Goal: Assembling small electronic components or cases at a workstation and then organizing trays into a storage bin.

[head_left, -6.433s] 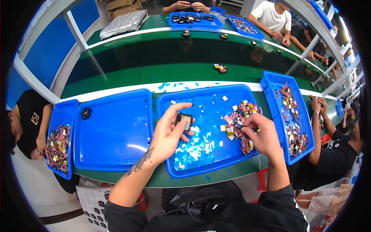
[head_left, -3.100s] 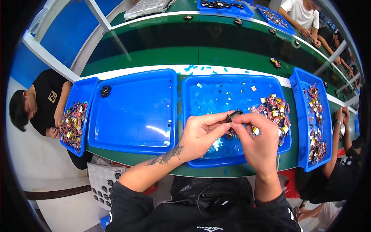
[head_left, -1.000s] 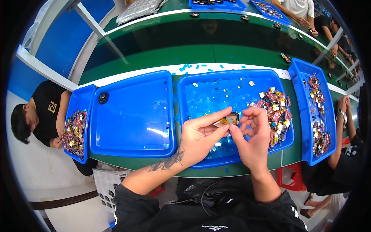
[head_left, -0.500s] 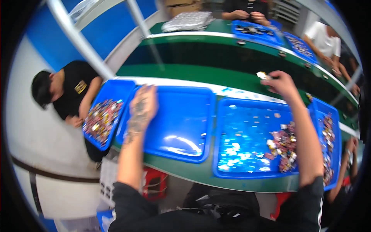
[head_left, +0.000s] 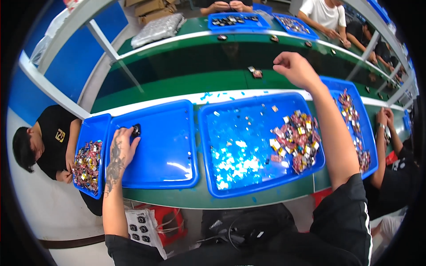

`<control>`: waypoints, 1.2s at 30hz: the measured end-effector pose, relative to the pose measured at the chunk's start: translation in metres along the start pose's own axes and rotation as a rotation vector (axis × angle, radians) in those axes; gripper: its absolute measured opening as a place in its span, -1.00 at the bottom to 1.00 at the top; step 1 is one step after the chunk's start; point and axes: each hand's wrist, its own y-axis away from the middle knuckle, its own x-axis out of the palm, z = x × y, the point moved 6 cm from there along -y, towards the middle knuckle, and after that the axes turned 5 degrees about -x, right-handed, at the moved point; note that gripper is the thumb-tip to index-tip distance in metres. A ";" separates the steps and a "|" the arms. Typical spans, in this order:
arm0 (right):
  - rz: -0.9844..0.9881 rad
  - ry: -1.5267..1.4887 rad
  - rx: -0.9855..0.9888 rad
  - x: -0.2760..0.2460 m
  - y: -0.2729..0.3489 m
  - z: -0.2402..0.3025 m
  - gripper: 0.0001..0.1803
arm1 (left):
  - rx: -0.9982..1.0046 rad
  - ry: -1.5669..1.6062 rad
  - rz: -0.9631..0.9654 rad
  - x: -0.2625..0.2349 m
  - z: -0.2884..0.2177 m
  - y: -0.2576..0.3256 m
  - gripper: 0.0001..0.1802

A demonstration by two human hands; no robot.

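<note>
My left hand [head_left: 124, 144] is over the left blue tray [head_left: 159, 181], its thumb and fingers closed round a small black rounded part [head_left: 136, 129] that shows at the fingertips. My right hand [head_left: 295, 68] is raised over the green conveyor belt [head_left: 177, 88], fingers curled, thumb and forefinger slightly apart, with nothing seen between them. Left of it, a small component with a pale tab and pinkish body [head_left: 256, 73] appears to lie on the belt. Below my right arm, the middle blue tray [head_left: 217, 188] holds a heap of small pink, gold and silver components [head_left: 297, 139] and scattered bluish bits.
More blue trays of components stand at the far left [head_left: 106, 122] and right [head_left: 370, 146]. Black parts [head_left: 222, 37] dot the belt's far side. Co-workers sit left [head_left: 51, 142], right [head_left: 392, 164] and across [head_left: 326, 17]. A metal frame post [head_left: 57, 88] rises at left.
The component that my right hand held is now apart from it, on the belt. The view has shifted and steadied. A black part now shows at my left fingertips.
</note>
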 end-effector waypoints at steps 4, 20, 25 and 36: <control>0.116 0.008 -0.254 -0.006 0.099 0.070 -0.92 | -0.147 0.006 0.092 0.006 -0.012 -0.007 -0.62; -0.044 -0.757 0.052 0.041 0.183 0.079 -0.94 | -0.051 1.525 0.596 -0.020 -0.212 0.010 -0.64; -0.005 -1.088 0.125 0.062 0.175 0.089 -0.89 | 0.152 1.502 0.624 -0.001 -0.269 0.031 -0.80; -0.087 -0.692 0.056 0.062 0.167 0.099 -0.88 | 0.062 1.528 0.509 0.015 -0.266 0.034 -0.87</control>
